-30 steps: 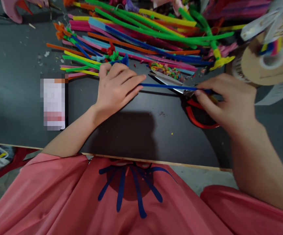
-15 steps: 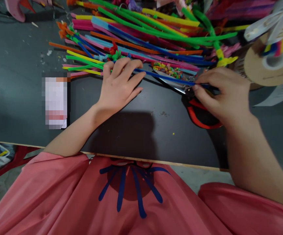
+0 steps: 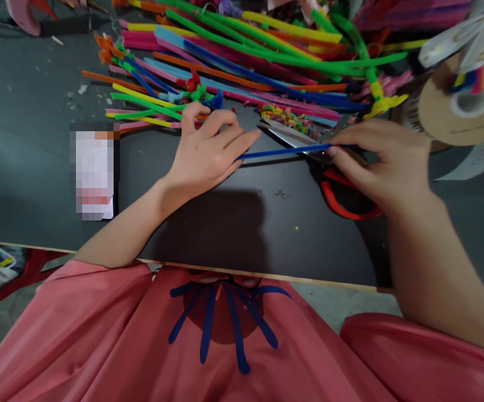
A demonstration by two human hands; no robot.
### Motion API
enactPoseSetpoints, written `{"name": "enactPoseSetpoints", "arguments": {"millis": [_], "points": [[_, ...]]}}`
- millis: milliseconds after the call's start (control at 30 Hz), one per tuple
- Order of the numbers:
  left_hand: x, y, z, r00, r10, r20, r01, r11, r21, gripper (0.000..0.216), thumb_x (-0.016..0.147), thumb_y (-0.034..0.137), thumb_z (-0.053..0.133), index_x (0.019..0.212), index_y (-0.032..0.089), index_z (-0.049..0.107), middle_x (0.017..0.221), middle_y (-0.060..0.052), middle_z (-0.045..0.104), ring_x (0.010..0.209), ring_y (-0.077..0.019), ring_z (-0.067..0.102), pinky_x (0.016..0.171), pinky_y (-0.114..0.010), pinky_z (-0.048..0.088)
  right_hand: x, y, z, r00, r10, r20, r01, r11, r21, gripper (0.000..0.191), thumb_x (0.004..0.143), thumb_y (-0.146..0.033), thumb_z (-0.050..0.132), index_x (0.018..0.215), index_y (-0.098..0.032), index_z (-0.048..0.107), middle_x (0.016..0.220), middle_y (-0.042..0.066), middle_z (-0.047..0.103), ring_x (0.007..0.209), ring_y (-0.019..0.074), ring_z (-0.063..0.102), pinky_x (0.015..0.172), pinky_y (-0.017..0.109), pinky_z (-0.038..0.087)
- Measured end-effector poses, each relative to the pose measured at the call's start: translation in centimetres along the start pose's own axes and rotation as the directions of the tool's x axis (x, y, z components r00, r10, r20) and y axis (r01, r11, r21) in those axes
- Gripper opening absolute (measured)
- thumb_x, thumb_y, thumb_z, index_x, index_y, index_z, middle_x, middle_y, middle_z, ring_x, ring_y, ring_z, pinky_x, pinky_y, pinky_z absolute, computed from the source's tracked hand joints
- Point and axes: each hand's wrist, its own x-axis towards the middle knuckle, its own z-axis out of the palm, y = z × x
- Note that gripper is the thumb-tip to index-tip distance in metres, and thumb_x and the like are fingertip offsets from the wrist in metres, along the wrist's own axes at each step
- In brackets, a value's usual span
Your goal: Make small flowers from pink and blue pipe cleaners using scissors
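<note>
A thin blue pipe cleaner [image 3: 279,151] stretches between both hands, low over the dark table. My right hand [image 3: 386,162] pinches its right part between thumb and forefinger. At the other end, my left hand [image 3: 208,145] is palm down with the thumb tucked in at the stem, which disappears under the fingers; the forefinger reaches out and the grip is partly hidden. Scissors with red handles [image 3: 340,206] lie beneath the stem, blades pointing left, partly covered by my right hand. Just beyond the blades is a small heap of colourful clippings [image 3: 287,120].
Many pipe cleaners [image 3: 250,56] in several colours spread across the back. Short twisted pieces [image 3: 197,89] lie beyond my left hand. A ribbon spool [image 3: 438,111] stands at the right. A blurred-out phone [image 3: 95,173] rests at the left. The table's front edge [image 3: 267,275] runs close to my body.
The blue pipe cleaner's left end has come down toward me, from beside the bundle to my left thumb. My left thumb has tucked in. The right hand has barely moved.
</note>
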Motion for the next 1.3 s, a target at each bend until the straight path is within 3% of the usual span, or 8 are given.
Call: {"name": "enactPoseSetpoints", "arguments": {"millis": [267,400,533,733,967,1067,1200,1300], "points": [[0.0,0.8,-1.1,0.998,0.026,0.061,-0.03,0.998,0.057,0.037,0.094,0.034,0.025,0.115,0.033,0.055,0.097,-0.001,0.067,0.104,-0.0194,0.057,0.103,-0.05,0.028,1.9,-3.2,1.4,0.995,-0.008,0.103,0.008,1.0,0.002,0.028,0.088,-0.03,0.052,0.105,-0.012,0.066,0.096,0.013,0.072,0.088,0.0198,0.067,0.078,0.03,0.052],[0.2,0.5,-2.1,0.996,0.027,0.09,-0.036,0.994,0.099,0.038,0.095,0.033,0.024,0.104,0.029,0.061,0.089,-0.001,0.067,0.099,-0.0182,0.057,0.101,-0.049,0.029,2.8,-4.1,1.9,0.978,-0.039,0.206,0.039,0.999,0.005,0.031,0.093,-0.032,0.041,0.097,-0.015,0.067,0.084,0.01,0.069,0.083,0.0195,0.064,0.07,0.031,0.046],[-0.5,-0.6,-4.2,0.985,-0.043,0.165,0.021,0.991,0.131,0.035,0.093,0.037,0.032,0.092,0.025,0.064,0.094,-0.002,0.069,0.099,-0.0193,0.06,0.093,-0.046,0.036,2.9,-3.4,1.2,0.964,-0.003,0.265,0.008,1.0,-0.017,0.03,0.093,-0.033,0.04,0.092,-0.017,0.066,0.084,0.01,0.068,0.081,0.0193,0.063,0.068,0.031,0.043],[-3.8,-2.1,-7.0,0.988,-0.137,0.073,0.124,0.979,0.16,0.03,0.091,0.042,0.041,0.091,0.022,0.064,0.098,0.001,0.071,0.097,-0.02,0.064,0.092,-0.045,0.042,2.7,0.5,-0.9,0.953,-0.004,0.303,0.008,1.0,-0.011,0.031,0.09,-0.04,0.045,0.092,-0.019,0.067,0.083,0.01,0.069,0.08,0.0193,0.064,0.066,0.032,0.045],[-4.8,-2.9,-4.8,0.998,0.004,-0.055,-0.01,0.995,-0.099,0.014,0.086,0.028,0.054,0.094,0.021,0.063,0.101,0.002,0.07,0.098,-0.012,0.065,0.089,-0.027,0.05,4.3,2.8,-2.4,0.939,0.107,0.328,-0.063,0.988,-0.14,0.044,0.089,-0.047,0.041,0.108,-0.018,0.068,0.096,0.013,0.071,0.097,0.025,0.063,0.08,0.04,0.046],[-4.2,-2.7,-3.7,0.999,-0.02,-0.04,0.013,0.986,-0.164,0.016,0.088,0.029,0.049,0.093,0.025,0.063,0.113,0.003,0.068,0.107,-0.0114,0.063,0.098,-0.029,0.049,5.3,2.1,-1.9,0.955,0.055,0.292,-0.044,0.998,-0.041,0.043,0.09,-0.039,0.04,0.123,-0.021,0.062,0.124,0.011,0.063,0.117,0.0257,0.057,0.098,0.043,0.04],[-3.6,-1.7,-3.5,0.998,-0.027,-0.065,0.023,0.998,-0.061,0.019,0.088,0.03,0.044,0.094,0.029,0.063,0.112,0.005,0.068,0.108,-0.0145,0.062,0.103,-0.039,0.043,5.8,1.0,-0.9,0.959,0.057,0.278,-0.085,0.993,0.088,0.059,0.087,-0.024,0.037,0.145,-0.029,0.031,0.14,0.002,0.051,0.132,0.0241,0.044,0.105,0.045,0.037],[-3.5,-0.6,-3.7,0.994,0.099,-0.044,-0.092,0.985,0.145,0.019,0.088,0.03,0.045,0.095,0.027,0.062,0.104,0.002,0.069,0.095,-0.0176,0.063,0.086,-0.038,0.046,6.0,0.5,-0.6,0.947,0.055,0.317,-0.085,0.993,0.081,0.059,0.084,-0.016,0.037,0.143,-0.022,0.038,0.146,0.006,0.043,0.138,0.0235,0.036,0.111,0.043,0.033]]}}
